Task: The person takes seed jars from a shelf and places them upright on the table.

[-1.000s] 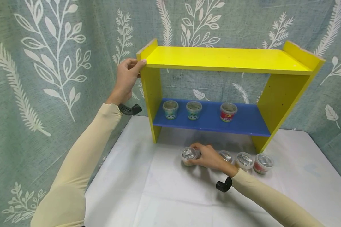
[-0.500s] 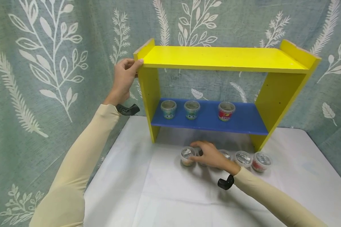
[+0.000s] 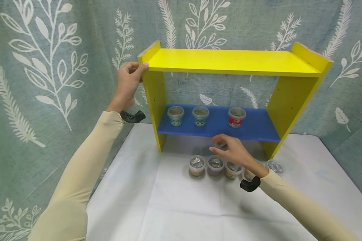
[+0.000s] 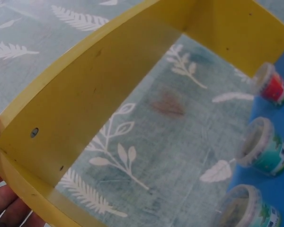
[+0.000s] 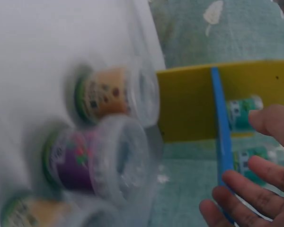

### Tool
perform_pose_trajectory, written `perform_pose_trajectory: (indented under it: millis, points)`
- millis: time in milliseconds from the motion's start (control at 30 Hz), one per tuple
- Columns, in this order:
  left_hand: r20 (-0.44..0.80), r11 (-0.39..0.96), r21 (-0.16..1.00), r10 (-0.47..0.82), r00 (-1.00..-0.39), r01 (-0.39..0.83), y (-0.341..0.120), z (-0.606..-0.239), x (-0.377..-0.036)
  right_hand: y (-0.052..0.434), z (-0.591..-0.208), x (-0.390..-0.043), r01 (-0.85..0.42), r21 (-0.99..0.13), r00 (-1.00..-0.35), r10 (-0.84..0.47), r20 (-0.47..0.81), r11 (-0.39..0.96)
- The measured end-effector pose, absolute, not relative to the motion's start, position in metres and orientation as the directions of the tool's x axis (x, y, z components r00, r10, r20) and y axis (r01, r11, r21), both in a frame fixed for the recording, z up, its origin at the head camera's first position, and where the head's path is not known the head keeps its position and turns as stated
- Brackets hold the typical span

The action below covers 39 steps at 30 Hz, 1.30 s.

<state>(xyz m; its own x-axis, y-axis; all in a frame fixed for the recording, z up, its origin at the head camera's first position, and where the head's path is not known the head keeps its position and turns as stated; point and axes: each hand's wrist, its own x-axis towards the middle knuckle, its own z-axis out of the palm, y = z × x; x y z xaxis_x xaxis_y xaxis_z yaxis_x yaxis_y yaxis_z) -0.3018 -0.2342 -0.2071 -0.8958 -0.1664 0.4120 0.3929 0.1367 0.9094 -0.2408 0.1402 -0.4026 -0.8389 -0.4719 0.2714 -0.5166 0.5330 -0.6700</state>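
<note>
My left hand (image 3: pixel 135 71) grips the top left corner of the yellow shelf unit (image 3: pixel 229 60); its fingers (image 4: pixel 7 205) show under the yellow board (image 4: pixel 85 109). My right hand (image 3: pixel 219 144) hovers open, holding nothing, just above a row of small lidded cups on the table: a tan cup (image 3: pixel 197 165), a purple cup (image 3: pixel 215 165) and another cup (image 3: pixel 233 170). The right wrist view shows relaxed fingers (image 5: pixel 255 189) near a blurred orange cup (image 5: pixel 109 97) and purple cup (image 5: pixel 85 163). Three cups (image 3: pixel 176 115), (image 3: pixel 200 115), (image 3: pixel 236 117) stand on the blue lower shelf (image 3: pixel 256 129).
A white cloth covers the table (image 3: pixel 184 207). One more cup (image 3: pixel 275 166) stands by the shelf's right leg, and another is partly hidden behind my right wrist. A leaf-patterned curtain (image 3: pixel 48 67) hangs close behind and to the left.
My right hand has lifted off the cups on the table and risen toward the blue shelf's front edge, uncovering the purple cup. The left hand keeps its grip on the shelf corner.
</note>
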Motion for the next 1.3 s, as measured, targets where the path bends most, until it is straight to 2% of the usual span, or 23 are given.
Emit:
perform_pose_trajectory:
  millis: [567,900,1033,1300]
  points:
    - [0.422,0.150,0.904,-0.154,-0.894,0.400,-0.234,-0.206,-0.301,0.176,-0.368,-0.262,-0.541,-0.603,-0.839,-0.331,0.431,0.586]
    - [0.422,0.169,0.902,-0.160,-0.892,0.396,-0.236,-0.208,-0.301,0.188,-0.354,-0.276,-0.594,-0.576,-0.796,-0.307,0.522,0.561]
    - [0.427,0.176,0.899,-0.155,-0.891,0.400,-0.237,-0.208,-0.301,0.193,-0.350,-0.284,-0.598,-0.564,-0.792,-0.314,0.523,0.570]
    - [0.425,0.169,0.900,-0.148,-0.893,0.401,-0.237,-0.208,-0.301,0.202,-0.348,-0.297,-0.526,-0.568,-0.846,-0.324,0.423,0.633]
